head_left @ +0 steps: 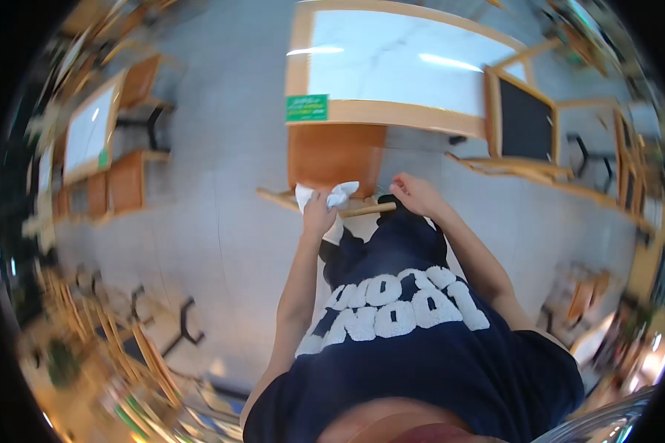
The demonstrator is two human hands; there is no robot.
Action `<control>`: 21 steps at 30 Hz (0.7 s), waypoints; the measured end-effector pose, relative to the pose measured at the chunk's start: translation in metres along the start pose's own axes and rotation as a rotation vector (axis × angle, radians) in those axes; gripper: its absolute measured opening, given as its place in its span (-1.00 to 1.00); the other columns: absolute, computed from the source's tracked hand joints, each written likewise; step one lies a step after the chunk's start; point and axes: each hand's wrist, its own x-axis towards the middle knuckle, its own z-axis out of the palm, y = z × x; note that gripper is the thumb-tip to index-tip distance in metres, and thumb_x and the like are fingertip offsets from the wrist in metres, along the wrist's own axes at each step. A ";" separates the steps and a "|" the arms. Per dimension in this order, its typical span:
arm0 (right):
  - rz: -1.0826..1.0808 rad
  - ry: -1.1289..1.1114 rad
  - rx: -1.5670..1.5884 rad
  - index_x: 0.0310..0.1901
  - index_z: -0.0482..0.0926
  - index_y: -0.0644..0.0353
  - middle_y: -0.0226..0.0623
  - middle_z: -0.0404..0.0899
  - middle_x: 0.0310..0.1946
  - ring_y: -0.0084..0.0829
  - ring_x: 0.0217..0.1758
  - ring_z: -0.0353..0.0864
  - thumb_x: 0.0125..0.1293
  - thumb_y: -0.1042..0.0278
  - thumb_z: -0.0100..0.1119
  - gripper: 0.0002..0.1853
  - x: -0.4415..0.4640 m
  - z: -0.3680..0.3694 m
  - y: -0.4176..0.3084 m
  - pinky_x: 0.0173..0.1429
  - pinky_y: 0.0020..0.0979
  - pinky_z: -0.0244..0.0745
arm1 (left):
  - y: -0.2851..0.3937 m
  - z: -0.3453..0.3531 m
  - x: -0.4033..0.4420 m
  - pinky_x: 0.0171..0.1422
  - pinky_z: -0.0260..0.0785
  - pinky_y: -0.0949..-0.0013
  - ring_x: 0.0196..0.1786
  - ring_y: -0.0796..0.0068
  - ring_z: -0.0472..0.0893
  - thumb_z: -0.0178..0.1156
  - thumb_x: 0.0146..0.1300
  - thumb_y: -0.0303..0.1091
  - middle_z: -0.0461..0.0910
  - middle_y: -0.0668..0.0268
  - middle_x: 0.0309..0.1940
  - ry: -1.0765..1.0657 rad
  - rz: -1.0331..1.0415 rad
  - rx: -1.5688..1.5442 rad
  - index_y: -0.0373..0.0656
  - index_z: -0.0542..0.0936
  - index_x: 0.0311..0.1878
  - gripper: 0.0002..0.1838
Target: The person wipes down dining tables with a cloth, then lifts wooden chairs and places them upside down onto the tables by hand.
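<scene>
My left hand (319, 212) is closed on a crumpled white cloth (341, 194), whose ends stick out on both sides of the fingers. It is over the wooden back rail (369, 210) of a chair with a brown seat (336, 153); whether it touches the rail I cannot tell. To the right of that chair, my right hand (415, 193) hangs with its fingers curled, and nothing shows in it. The chair is partly under a white-topped table (391, 112) with a wooden rim. A green card (307, 108) lies at the table's near left corner.
A chair with a black seat (526, 118) stands at the table's right side. Another white table (89, 133) with brown chairs (126, 181) is at the left. More chairs with black legs (187, 325) are at the lower left.
</scene>
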 end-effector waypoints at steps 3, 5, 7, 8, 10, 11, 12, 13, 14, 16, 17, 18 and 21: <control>0.293 0.273 0.038 0.12 0.58 0.27 0.05 0.74 -0.06 0.09 0.04 0.72 0.54 -0.04 0.07 -0.52 -0.067 0.015 0.009 0.12 -0.04 0.59 | -0.028 0.024 0.016 0.27 0.52 0.00 0.13 -0.06 0.68 0.43 0.08 0.04 0.69 0.05 0.08 -0.581 0.166 0.305 -0.09 0.62 0.16 -0.38; 0.525 0.440 0.099 0.14 0.59 0.27 0.05 0.74 -0.07 0.09 0.03 0.72 0.55 -0.06 0.06 -0.51 -0.123 0.050 0.017 0.12 -0.04 0.59 | -0.022 0.019 0.028 0.29 0.52 -0.02 0.16 -0.03 0.68 0.42 0.04 0.18 0.71 0.03 0.07 -0.692 0.220 0.333 -0.08 0.62 0.18 -0.29; 0.759 0.363 0.020 0.18 0.59 0.27 0.03 0.75 -0.11 0.02 0.03 0.75 0.55 -0.10 0.07 -0.47 -0.177 0.090 0.025 0.11 -0.11 0.61 | -0.032 0.016 0.033 0.29 0.52 -0.02 0.18 -0.02 0.68 0.42 0.03 0.24 0.72 0.02 0.09 -0.802 0.267 0.355 -0.09 0.62 0.20 -0.24; 0.799 0.370 0.073 0.17 0.59 0.26 0.04 0.75 -0.11 0.02 0.03 0.75 0.55 -0.12 0.06 -0.46 -0.200 0.110 0.023 0.11 -0.10 0.60 | -0.047 0.031 0.044 0.29 0.52 -0.02 0.19 -0.01 0.69 0.42 0.03 0.24 0.72 0.02 0.10 -0.843 0.301 0.361 -0.10 0.62 0.22 -0.23; 0.842 0.374 0.180 0.18 0.59 0.24 0.03 0.75 -0.09 0.03 0.05 0.75 0.55 -0.15 0.03 -0.44 -0.243 0.142 0.008 0.14 -0.08 0.60 | -0.065 0.065 0.056 0.30 0.53 -0.01 0.22 -0.03 0.68 0.46 0.02 0.19 0.70 -0.01 0.16 -0.890 0.296 0.372 -0.14 0.62 0.23 -0.21; 0.846 0.374 0.237 0.20 0.59 0.22 0.01 0.76 -0.06 0.04 0.06 0.74 0.55 -0.17 0.01 -0.44 -0.260 0.155 0.001 0.17 -0.05 0.59 | -0.059 0.070 0.060 0.30 0.53 -0.01 0.22 -0.03 0.68 0.47 0.02 0.18 0.70 -0.02 0.15 -0.873 0.292 0.350 -0.15 0.63 0.23 -0.22; 0.909 0.403 0.253 0.20 0.59 0.20 0.02 0.76 -0.04 0.03 0.06 0.75 0.55 -0.15 0.03 -0.45 -0.274 0.167 -0.010 0.18 -0.07 0.59 | -0.052 0.069 0.060 0.31 0.52 -0.02 0.22 -0.04 0.68 0.47 0.02 0.17 0.70 -0.03 0.14 -0.868 0.282 0.333 -0.15 0.63 0.22 -0.23; 0.958 0.459 0.292 0.21 0.59 0.20 0.02 0.76 -0.03 0.01 0.07 0.75 0.55 -0.14 0.03 -0.46 -0.290 0.177 -0.020 0.18 -0.08 0.60 | -0.045 0.068 0.055 0.32 0.52 -0.02 0.21 -0.05 0.68 0.48 0.03 0.16 0.70 -0.04 0.13 -0.867 0.267 0.322 -0.15 0.64 0.22 -0.24; 1.003 0.511 0.339 0.21 0.59 0.20 0.02 0.76 -0.03 0.00 0.07 0.75 0.56 -0.13 0.04 -0.47 -0.302 0.187 -0.027 0.18 -0.09 0.60 | -0.038 0.066 0.048 0.32 0.52 -0.02 0.21 -0.08 0.68 0.46 0.05 0.18 0.70 -0.08 0.13 -0.866 0.270 0.311 -0.17 0.65 0.22 -0.24; 1.015 0.650 0.418 0.20 0.59 0.22 0.00 0.76 -0.03 -0.03 0.07 0.76 0.56 -0.08 0.07 -0.50 -0.323 0.220 -0.038 0.17 -0.12 0.62 | -0.025 0.050 0.049 0.33 0.50 -0.02 0.21 -0.13 0.67 0.42 0.09 0.23 0.69 -0.16 0.12 -0.843 0.271 0.314 -0.20 0.66 0.21 -0.22; 1.035 0.653 0.453 0.21 0.58 0.22 0.00 0.75 -0.03 -0.04 0.07 0.76 0.56 -0.07 0.07 -0.50 -0.333 0.237 -0.040 0.16 -0.13 0.62 | -0.011 0.042 0.051 0.31 0.52 -0.02 0.20 -0.11 0.68 0.44 0.08 0.20 0.70 -0.13 0.11 -0.842 0.276 0.330 -0.18 0.67 0.20 -0.25; 1.051 0.651 0.481 0.21 0.58 0.22 0.00 0.75 -0.03 -0.05 0.07 0.76 0.56 -0.07 0.07 -0.50 -0.343 0.247 -0.042 0.16 -0.13 0.62 | 0.012 0.031 0.049 0.29 0.53 -0.02 0.19 -0.09 0.69 0.46 0.07 0.17 0.71 -0.10 0.09 -0.839 0.276 0.340 -0.15 0.68 0.19 -0.28; 1.038 0.709 0.565 0.20 0.57 0.27 0.02 0.75 -0.06 -0.09 0.04 0.76 0.58 -0.05 0.07 -0.50 -0.375 0.294 -0.043 0.14 -0.17 0.62 | 0.040 0.038 0.046 0.22 0.55 -0.05 0.13 -0.10 0.70 0.46 0.12 0.11 0.75 -0.07 0.01 -0.835 0.313 0.313 -0.16 0.72 0.12 -0.38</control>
